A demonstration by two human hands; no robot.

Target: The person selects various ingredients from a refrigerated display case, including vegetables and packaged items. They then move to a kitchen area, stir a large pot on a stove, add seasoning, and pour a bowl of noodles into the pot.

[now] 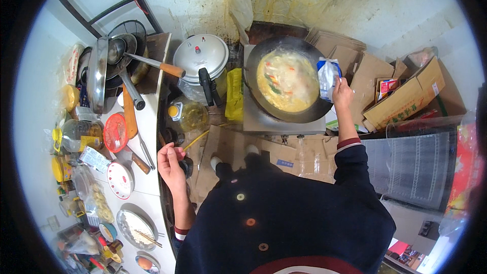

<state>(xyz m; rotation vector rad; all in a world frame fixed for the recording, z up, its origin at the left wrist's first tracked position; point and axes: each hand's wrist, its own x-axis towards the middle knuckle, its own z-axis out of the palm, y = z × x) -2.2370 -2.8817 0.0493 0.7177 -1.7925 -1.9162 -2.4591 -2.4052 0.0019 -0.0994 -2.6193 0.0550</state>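
At the right side of a large dark wok, my right hand grips a blue-and-white plastic packet. The packet hangs over the wok's rim. Inside the wok, a yellowish soup steams, with orange and green pieces in it. The wok sits on a metal gas stove. My left hand is raised beside the edge of the white counter, palm up, fingers loosely bent. I see nothing in it. The nearest counter items are a metal-shafted utensil and a wooden-handled knife.
Left of the stove stand a pressure cooker and an oil jug. Pans, a ladle, a red basket, a patterned bowl and a metal bowl of flour-like powder crowd the counter. Cardboard boxes lie right.
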